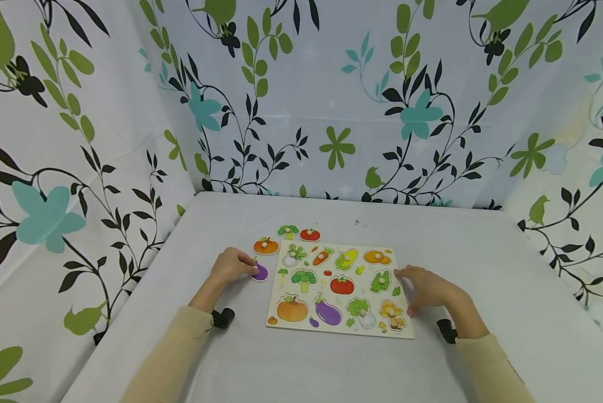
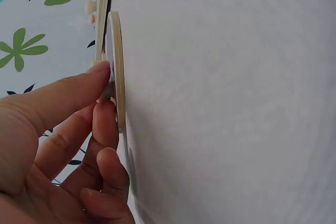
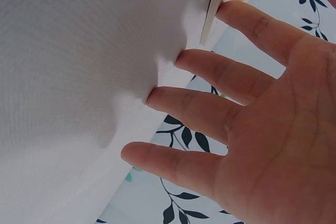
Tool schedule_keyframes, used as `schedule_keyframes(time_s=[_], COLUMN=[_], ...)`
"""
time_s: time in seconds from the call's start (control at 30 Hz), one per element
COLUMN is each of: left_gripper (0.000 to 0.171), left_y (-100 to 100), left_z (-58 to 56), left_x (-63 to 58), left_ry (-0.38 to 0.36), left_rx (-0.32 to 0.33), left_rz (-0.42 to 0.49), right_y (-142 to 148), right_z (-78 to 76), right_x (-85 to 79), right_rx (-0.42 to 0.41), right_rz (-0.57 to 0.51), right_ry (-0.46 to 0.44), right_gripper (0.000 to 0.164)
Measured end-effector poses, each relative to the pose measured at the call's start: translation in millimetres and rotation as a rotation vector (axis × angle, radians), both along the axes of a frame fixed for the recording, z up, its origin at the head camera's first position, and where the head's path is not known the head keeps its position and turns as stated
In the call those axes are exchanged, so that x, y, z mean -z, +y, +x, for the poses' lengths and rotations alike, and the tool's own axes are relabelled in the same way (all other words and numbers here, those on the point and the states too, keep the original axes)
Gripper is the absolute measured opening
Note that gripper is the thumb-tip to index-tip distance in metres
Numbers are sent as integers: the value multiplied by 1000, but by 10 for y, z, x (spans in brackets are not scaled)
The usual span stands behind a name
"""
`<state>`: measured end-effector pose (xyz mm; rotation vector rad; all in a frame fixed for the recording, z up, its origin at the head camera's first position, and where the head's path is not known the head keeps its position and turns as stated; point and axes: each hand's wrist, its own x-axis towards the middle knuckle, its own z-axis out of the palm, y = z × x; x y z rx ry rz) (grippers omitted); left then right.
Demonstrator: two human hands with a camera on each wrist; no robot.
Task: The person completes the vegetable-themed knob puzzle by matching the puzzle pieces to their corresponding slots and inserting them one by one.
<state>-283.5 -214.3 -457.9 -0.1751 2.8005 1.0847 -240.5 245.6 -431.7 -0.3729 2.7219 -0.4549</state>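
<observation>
My left hand (image 1: 231, 266) pinches a purple eggplant puzzle piece (image 1: 262, 272) just left of the board. In the left wrist view the wooden eggplant piece (image 2: 119, 72) is seen edge-on, thumb and fingertips at its knob, close over the white cloth. A cream puzzle board (image 1: 281, 288) printed with vegetables lies in the middle of the table. My right hand (image 1: 427, 288) is at the board's right edge, its fingers spread. In the right wrist view one fingertip touches the board's edge (image 3: 214, 9), and the other fingers reach down to the cloth.
A pumpkin piece (image 1: 266, 245), a broccoli piece (image 1: 288, 232) and a tomato piece (image 1: 310, 235) lie by the board's upper left corner. A white cloth covers the table (image 1: 301, 369). Patterned curtains (image 1: 301, 112) stand behind and on both sides.
</observation>
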Motion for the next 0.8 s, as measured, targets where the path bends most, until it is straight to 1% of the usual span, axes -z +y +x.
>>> schedule_keyframes(time_s=[0.13, 0.23, 0.3, 0.4, 0.5, 0.63, 0.73, 0.8], left_gripper=[19, 16, 15, 15, 15, 13, 11, 10], left_y=[27, 64, 117, 277, 524, 890, 1119, 1236], left_z=[5, 42, 96, 226, 399, 619, 732, 789], left_x=[-42, -100, -152, -232, -316, -371, -328, -275], left_ry=[-15, -11, -3, 12, 28, 41, 50, 56], left_rx=[1, -5, -5, 10, 68, 146, 210, 254], left_rz=[-53, -83, -79, -51, -16, -2, 9, 7], right_y=[5, -1, -6, -10, -8, -10, -11, -12], right_z=[8, 7, 7, 9, 11, 0, -9, -10], right_x=[9, 14, 11, 6, 4, 12, 23, 36], right_rx=[1, 8, 7, -2, -6, -6, -1, 5], right_rz=[1, 3, 3, 5, 11, 5, 4, 2], right_ry=[1, -8, -8, -1, 3, 2, 2, -4], right_gripper=[95, 94, 94, 94, 95, 95, 95, 95])
